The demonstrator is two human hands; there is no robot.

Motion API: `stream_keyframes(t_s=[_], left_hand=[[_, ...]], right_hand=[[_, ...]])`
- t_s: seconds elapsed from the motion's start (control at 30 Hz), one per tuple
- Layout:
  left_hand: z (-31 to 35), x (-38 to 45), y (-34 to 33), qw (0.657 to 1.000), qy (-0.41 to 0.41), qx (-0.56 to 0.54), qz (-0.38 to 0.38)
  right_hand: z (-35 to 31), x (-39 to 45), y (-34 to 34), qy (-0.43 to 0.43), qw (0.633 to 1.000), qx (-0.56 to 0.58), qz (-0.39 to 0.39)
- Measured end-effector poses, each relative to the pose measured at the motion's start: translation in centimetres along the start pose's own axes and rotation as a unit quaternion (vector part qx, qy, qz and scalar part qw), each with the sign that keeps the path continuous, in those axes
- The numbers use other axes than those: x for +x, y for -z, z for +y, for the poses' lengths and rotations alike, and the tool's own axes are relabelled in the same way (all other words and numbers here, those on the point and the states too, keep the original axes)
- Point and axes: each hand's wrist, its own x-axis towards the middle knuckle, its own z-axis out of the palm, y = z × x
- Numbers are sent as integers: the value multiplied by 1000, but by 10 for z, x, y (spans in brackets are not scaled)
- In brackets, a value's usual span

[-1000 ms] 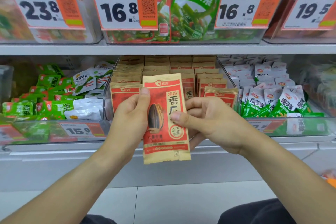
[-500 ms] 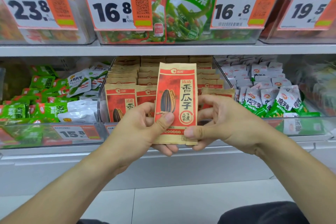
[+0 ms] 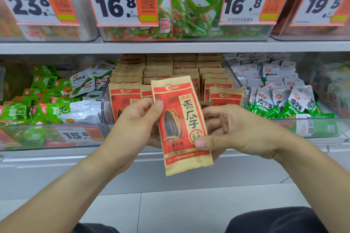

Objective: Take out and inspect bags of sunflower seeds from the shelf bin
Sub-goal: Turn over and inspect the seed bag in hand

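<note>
**Q:** Where am I standing?

**Me:** Shop aisle, head view, the only one I have. Grey shelving in front of me, pale floor tiles below. Upper shelf: clear tubs behind orange price cards. Lower shelf: green snack packets to my left, green-and-white packets to my right, and between them the clear shelf bin packed with upright rows of red-and-tan seed bags.

**Q:** And the bag under inspection?

**Me:** One bag of sunflower seeds is out of the bin, held in front of it and just below its front wall, printed face toward me. Long axis close to upright, top leaning a little to my left, bottom edge hanging free.

**Q:** Hands?

**Me:** Both clamped on it. My left hand pinches the left edge, thumb on the front at mid-height, fingers behind. My right hand pinches the right edge lower down, thumb on the face near the round seal, fingers curled behind.

**Q:** What does the next move turn on?

**Me:** My guess: the bag sits squarely between the hands, neither nearer. To check the back I'd roll it about that upright axis; to return it, straight forward and slightly up into the bin.
</note>
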Motion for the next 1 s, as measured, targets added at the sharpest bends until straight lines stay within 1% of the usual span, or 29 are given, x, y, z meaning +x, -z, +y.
stream_keyframes(t_s=[0.13, 0.2, 0.27, 0.33, 0.4, 0.43, 0.5, 0.6, 0.63, 0.7, 0.8, 1.0], left_hand=[[-3, -4, -5, 999, -10, 38, -25], [-4, -6, -9, 998, -19, 49, -29], [-5, -7, -12, 998, -33, 44, -17], [-4, -7, -15, 999, -44, 23, 12], [-4, -7, -16, 997, -65, 31, 35], [-3, -7, -16, 994, -86, 48, 43], [-4, -8, -16, 982, -144, 100, 66], [-6, -12, -18, 950, -235, 166, 124], [-7, -15, -20, 940, -258, 181, 129], [-8, -19, -24, 933, -286, 187, 114], [-8, -21, -25, 913, -324, 223, 108], [-10, -18, -25, 926, -307, 201, 86]], right_hand=[[2, 4, 0, 36, 990, 30, 133], [2, 6, -1, 45, 984, 39, 167], [3, 7, -3, 43, 985, 41, 160], [3, 6, -6, 33, 989, 53, 134], [3, 6, -9, 27, 989, 70, 126], [3, 7, -12, 25, 987, 79, 136], [4, 10, -18, 26, 977, 110, 182], [5, 10, -34, 70, 953, 137, 261], [6, 9, -40, 91, 950, 130, 268], [5, 6, -51, 117, 951, 133, 255], [1, 6, -56, 122, 949, 162, 241], [-3, 8, -60, 120, 943, 153, 271]])
